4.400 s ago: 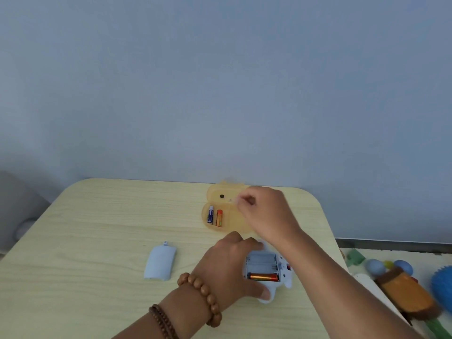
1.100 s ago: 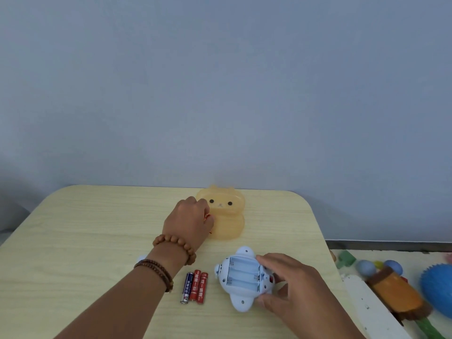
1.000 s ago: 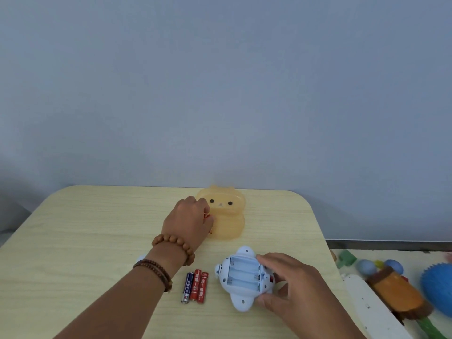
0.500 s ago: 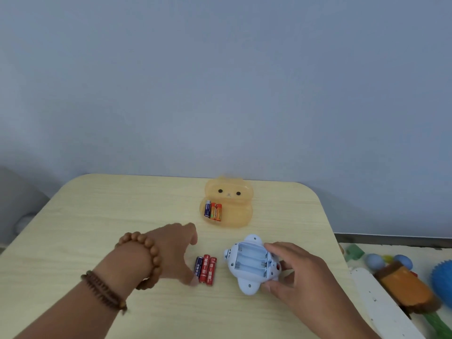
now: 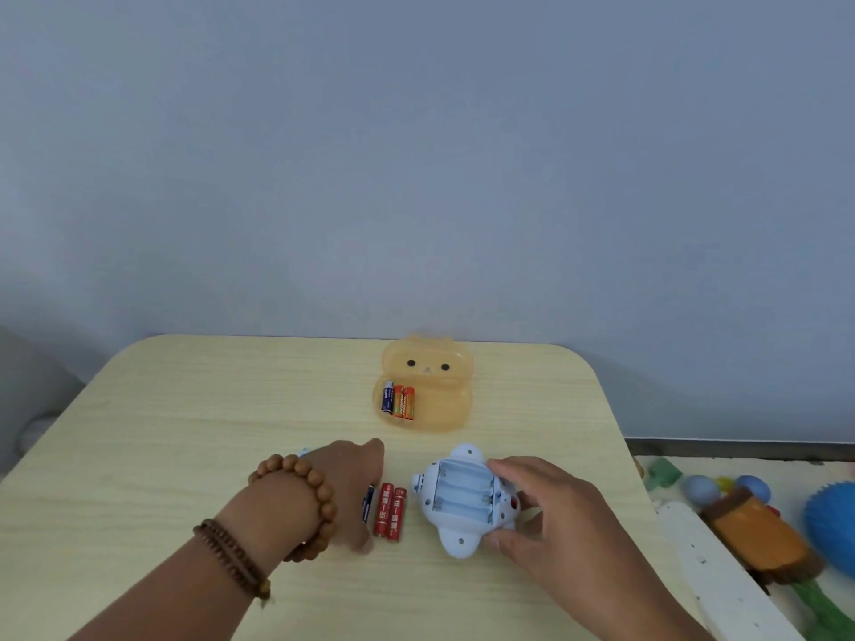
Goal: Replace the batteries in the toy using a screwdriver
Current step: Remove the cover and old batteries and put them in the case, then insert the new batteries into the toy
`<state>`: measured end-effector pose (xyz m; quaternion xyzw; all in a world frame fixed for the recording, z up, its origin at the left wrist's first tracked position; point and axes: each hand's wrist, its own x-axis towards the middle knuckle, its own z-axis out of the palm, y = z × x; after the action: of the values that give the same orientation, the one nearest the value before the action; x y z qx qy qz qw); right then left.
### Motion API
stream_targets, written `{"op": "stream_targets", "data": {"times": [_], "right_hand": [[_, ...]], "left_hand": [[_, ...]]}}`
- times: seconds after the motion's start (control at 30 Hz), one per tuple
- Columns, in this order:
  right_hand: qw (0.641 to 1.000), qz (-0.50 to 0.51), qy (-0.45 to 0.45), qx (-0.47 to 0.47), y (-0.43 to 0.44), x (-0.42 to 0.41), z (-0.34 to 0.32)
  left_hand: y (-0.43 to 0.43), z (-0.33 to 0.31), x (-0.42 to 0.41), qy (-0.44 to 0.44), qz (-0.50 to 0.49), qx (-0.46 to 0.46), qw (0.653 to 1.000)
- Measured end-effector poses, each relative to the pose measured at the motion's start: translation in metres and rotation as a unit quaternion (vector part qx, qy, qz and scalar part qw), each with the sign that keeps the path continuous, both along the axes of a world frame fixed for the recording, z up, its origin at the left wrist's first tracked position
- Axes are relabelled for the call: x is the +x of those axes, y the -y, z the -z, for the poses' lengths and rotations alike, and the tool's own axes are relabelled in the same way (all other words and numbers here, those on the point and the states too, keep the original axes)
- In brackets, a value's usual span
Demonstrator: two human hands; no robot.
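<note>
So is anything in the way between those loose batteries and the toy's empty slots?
Nothing visible. The batteries lie just left of the toy with only bare table between. The slots are uncovered; the right hand holds the toy's right edge, clear of them.

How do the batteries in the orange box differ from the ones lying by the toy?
The box batteries sit inside the orange box; the table batteries lie on the table beside the toy. The box batteries are one blue, two orange; the table batteries one blue, two red. Both are threes lying side by side.
</note>
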<state>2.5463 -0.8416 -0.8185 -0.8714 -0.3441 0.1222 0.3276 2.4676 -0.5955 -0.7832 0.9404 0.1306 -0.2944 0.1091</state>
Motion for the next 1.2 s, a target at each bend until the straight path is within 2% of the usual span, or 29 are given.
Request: {"op": "stream_targets", "data": {"times": [0.1,0.17,0.27,0.37,0.47,0.67,0.83,0.97,1.2], "right_hand": [[1.000,0.002,0.001,-0.004,-0.001,0.000,0.000],[1.000,-0.001,0.001,-0.005,-0.001,0.000,-0.001],[1.000,-0.001,0.002,-0.003,-0.002,-0.001,-0.002],[1.000,0.000,0.003,-0.002,-0.002,-0.002,-0.003],[1.000,-0.001,0.004,-0.004,-0.002,-0.002,-0.004],[1.000,0.001,0.005,-0.004,-0.001,-0.002,-0.004],[1.000,-0.004,0.008,-0.004,-0.001,-0.002,-0.003],[1.000,-0.008,0.004,-0.003,-0.001,-0.002,-0.004],[1.000,-0.006,-0.002,0.005,0.000,-0.001,-0.001]], "left_hand": [[-0.005,-0.002,0.000,0.010,-0.022,-0.019,1.000],[-0.011,-0.005,-0.001,0.048,-0.035,-0.036,0.998],[-0.018,-0.012,-0.001,0.160,-0.060,-0.078,0.982],[-0.011,-0.019,0.005,0.288,-0.094,-0.134,0.943],[0.001,-0.019,0.010,0.362,-0.073,-0.155,0.916],[0.017,-0.016,0.014,0.417,0.019,-0.185,0.890],[0.030,-0.022,0.015,0.423,-0.008,-0.244,0.872],[0.037,-0.022,0.017,0.433,0.006,-0.234,0.871],[0.035,-0.010,0.020,0.449,0.115,-0.177,0.868]]}}
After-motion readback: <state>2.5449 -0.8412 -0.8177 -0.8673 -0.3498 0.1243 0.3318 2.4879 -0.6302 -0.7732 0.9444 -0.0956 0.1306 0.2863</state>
